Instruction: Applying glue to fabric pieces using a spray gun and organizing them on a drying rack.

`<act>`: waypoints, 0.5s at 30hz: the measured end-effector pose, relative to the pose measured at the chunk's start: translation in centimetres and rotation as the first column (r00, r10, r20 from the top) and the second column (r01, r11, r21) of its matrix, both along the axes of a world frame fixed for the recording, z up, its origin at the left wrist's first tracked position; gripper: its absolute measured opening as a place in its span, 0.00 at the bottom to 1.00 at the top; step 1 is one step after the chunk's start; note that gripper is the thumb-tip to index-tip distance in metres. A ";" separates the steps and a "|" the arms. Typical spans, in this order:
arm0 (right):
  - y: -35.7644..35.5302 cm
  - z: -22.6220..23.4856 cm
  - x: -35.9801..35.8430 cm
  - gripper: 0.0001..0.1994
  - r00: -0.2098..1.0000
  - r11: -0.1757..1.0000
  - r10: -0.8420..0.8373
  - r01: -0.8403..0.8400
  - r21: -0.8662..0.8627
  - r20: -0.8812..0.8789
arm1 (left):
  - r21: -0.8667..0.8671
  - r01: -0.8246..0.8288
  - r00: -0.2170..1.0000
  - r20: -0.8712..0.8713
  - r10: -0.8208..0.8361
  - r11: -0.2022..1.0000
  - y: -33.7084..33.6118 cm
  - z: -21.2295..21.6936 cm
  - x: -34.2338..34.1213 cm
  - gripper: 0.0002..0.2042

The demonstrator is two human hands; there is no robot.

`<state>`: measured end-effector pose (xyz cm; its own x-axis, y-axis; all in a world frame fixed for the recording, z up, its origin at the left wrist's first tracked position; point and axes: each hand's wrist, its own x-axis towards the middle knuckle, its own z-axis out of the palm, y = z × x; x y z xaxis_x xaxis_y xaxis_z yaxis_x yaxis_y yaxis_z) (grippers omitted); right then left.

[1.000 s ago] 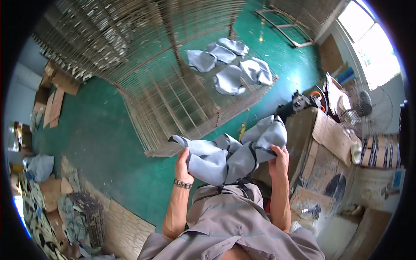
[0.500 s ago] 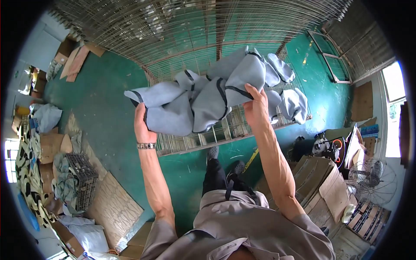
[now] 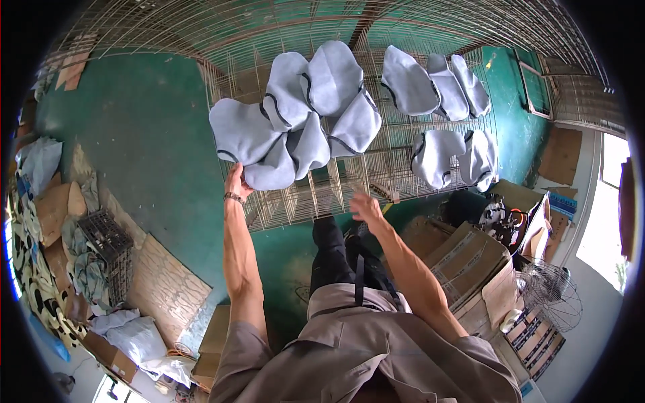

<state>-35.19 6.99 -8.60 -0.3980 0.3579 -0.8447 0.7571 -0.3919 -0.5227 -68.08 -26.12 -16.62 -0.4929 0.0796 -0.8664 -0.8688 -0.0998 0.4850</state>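
Note:
A cluster of several grey fabric pieces with black edging lies spread over a wire rack in front of me, overlapping one another. My left hand is at the near left of the cluster, its fingers closed on the edge of the lowest grey fabric piece. The fingertips are partly hidden by the cloth. Nearer to me, off the rack's front edge, my right hand is lifted with loosely bent fingers and nothing in it, slightly blurred. More grey pieces rest on the rack's right side, in two groups.
Wire mesh arches along the far side. Cardboard boxes and a wire-caged fan stand at right. At left are a black crate, a board and white bags on the green floor.
The bunched grey pieces, held up by both hands before, now lie spread out on the rack. My right hand has let go and drawn back toward me; the left stays at their edge.

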 end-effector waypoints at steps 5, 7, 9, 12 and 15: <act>-4.1 3.5 5.7 0.20 0.829 0.681 0.559 -0.480 0.552 0.031 | 0.019 0.082 0.997 0.010 -0.082 0.996 0.0 3.2 -0.1 0.29; -5.3 5.5 6.4 0.21 0.825 0.658 0.565 -0.461 0.596 0.013 | 0.015 0.091 0.995 0.044 -0.092 0.996 0.0 3.5 -0.5 0.29; -6.1 7.7 6.2 0.22 0.896 0.815 0.434 -0.346 0.466 -0.094 | 0.055 0.136 0.990 0.032 -0.138 0.989 0.0 3.5 -0.9 0.29; -6.3 10.0 2.6 0.24 0.858 0.778 0.498 -0.376 0.504 -0.128 | 0.053 0.170 0.982 0.069 -0.173 0.984 -0.2 4.1 -1.4 0.34; -6.2 12.1 -2.2 0.27 0.803 0.746 0.573 -0.427 0.511 -0.164 | 0.099 0.298 0.949 0.073 -0.306 0.949 -0.3 6.1 -1.6 0.42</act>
